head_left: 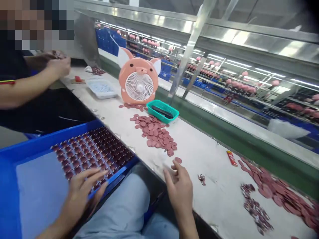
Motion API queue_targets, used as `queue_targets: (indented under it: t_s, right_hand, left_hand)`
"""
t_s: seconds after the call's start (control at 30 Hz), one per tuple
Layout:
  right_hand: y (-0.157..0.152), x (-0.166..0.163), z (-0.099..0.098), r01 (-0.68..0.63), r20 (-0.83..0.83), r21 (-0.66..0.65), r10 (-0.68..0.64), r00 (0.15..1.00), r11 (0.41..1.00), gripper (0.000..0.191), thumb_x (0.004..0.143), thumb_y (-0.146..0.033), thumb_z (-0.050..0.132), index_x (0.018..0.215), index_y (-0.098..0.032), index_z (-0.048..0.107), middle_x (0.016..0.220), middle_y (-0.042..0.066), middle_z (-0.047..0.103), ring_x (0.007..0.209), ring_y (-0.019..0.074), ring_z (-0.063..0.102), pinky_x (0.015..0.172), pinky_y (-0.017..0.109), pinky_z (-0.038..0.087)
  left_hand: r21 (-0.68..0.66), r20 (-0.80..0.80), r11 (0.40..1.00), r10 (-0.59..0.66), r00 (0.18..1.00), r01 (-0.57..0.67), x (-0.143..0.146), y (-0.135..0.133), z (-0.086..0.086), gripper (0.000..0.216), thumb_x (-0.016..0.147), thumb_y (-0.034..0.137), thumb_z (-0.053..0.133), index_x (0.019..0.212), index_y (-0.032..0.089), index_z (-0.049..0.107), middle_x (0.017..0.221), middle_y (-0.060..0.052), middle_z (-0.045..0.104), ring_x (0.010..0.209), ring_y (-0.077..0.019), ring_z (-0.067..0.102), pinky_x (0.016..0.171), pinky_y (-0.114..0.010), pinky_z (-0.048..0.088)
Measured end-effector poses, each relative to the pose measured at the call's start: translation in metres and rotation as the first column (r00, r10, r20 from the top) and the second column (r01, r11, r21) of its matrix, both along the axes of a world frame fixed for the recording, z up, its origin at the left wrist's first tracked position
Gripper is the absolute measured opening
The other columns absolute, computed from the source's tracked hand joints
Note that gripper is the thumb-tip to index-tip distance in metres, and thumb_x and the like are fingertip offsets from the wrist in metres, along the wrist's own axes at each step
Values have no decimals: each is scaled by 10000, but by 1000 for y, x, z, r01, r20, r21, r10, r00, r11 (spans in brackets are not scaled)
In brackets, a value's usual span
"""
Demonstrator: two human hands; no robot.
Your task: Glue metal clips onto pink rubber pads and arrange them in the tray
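Note:
My left hand [83,189] is over the blue tray [8,172], fingers stretched out and apart above the near rows of small dark-red pieces [82,152]. Whether a fingertip touches a piece is hard to see. At the bench edge, my right hand [180,187] has its thumb apart from loosely bent fingers, and nothing shows between them. Just beyond its fingertips lies a single reddish-pink disc [178,160], close to or touching them. A heap of similar discs [157,134] spreads farther up the white bench [199,149].
A pig-shaped fan [139,79], teal basket [163,112] and white tray [102,88] stand beyond the heap. To the right lie small dark pieces [255,209], a red packet [231,158] and more discs [281,191]. Another person's arm [37,83] is at far left.

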State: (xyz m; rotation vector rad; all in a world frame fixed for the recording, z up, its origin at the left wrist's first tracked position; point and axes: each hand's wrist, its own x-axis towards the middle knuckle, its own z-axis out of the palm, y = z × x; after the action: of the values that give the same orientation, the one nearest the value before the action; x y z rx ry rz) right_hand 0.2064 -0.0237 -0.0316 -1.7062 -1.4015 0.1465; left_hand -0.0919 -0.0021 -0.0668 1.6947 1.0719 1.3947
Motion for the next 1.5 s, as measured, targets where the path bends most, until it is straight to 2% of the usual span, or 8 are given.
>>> queue_targets:
  t_s: [0.2, 0.4, 0.5, 0.6, 0.7, 0.8, 1.3, 1.5]
  right_hand:
    - [43, -26, 5, -53, -86, -34, 50, 995, 998, 458, 874, -502, 707, 1214, -197, 684, 1117, 153, 716, 1074, 366, 643, 878, 490, 524]
    - [11, -19, 5, -107, -295, 12, 105, 950, 994, 314, 1009, -473, 507, 1205, -235, 568, 1101, 89, 696, 969, 231, 680, 856, 368, 532]
    - [-12, -26, 11, -44, -561, 81, 82, 824, 996, 320, 998, -486, 526, 1223, -271, 455, 945, 9, 650, 752, 160, 624, 719, 301, 513]
    - [-18, -38, 20, -46, -723, 8, 38, 690, 999, 435, 911, -510, 672, 1201, -288, 437, 829, -49, 604, 629, 120, 540, 605, 250, 464]
    - [-13, -46, 24, -173, -824, -38, 67, 562, 984, 468, 853, -487, 754, 1168, -272, 483, 802, -55, 617, 650, 120, 581, 616, 248, 489]
    - [-11, -48, 19, -265, -866, 17, 147, 478, 964, 460, 838, -425, 789, 1158, -266, 498, 814, -54, 639, 733, 147, 668, 706, 284, 549]
    - [-35, -45, 23, -277, -886, -109, 33, 462, 955, 458, 755, -449, 860, 1031, -242, 560, 736, -39, 673, 665, 154, 641, 638, 280, 525]
    - [-35, -65, 16, -190, -969, -113, -65, 239, 975, 510, 787, -467, 829, 1085, -283, 459, 726, -63, 632, 561, 117, 548, 501, 213, 405]
  left_hand:
    - [213, -616, 963, -1, 787, 167, 81, 110, 52, 405, 958, 437, 643, 1340, 304, 675, 1413, -69, 673, 1324, -321, 562, 1151, -498, 332]
    - [222, -699, 919, -82, 711, 325, 74, 100, 19, 467, 932, 423, 713, 1389, 366, 635, 1404, -31, 686, 1285, -269, 622, 1187, -452, 240]
    - [280, -526, 934, -45, 849, 223, 72, 71, 7, 323, 1005, 199, 578, 1179, 390, 770, 1162, 2, 807, 1064, -218, 726, 1068, -411, 371]
    - [-83, -116, 992, -102, 988, 93, 86, 47, 18, 160, 930, 322, 692, 997, 333, 837, 938, -27, 842, 846, -230, 751, 850, -365, 513]
    - [-608, 261, 769, -38, 965, 195, 103, 28, 38, 293, 785, 533, 813, 894, 264, 858, 824, -64, 824, 774, -237, 723, 757, -335, 562]
    - [-708, 408, 618, -38, 912, 342, 110, 15, 49, 369, 714, 567, 863, 892, 244, 861, 794, -61, 796, 769, -201, 676, 771, -296, 555]
    - [-362, 54, 822, -453, 890, 440, 97, -6, 58, 313, 1028, 356, 541, 1259, 340, 752, 870, -43, 705, 786, -181, 652, 742, -275, 529]
    - [-268, 424, 872, -275, 863, 410, 111, -16, 39, 422, 751, 406, 891, 1159, 391, 782, 870, -10, 670, 765, -168, 652, 715, -262, 560]
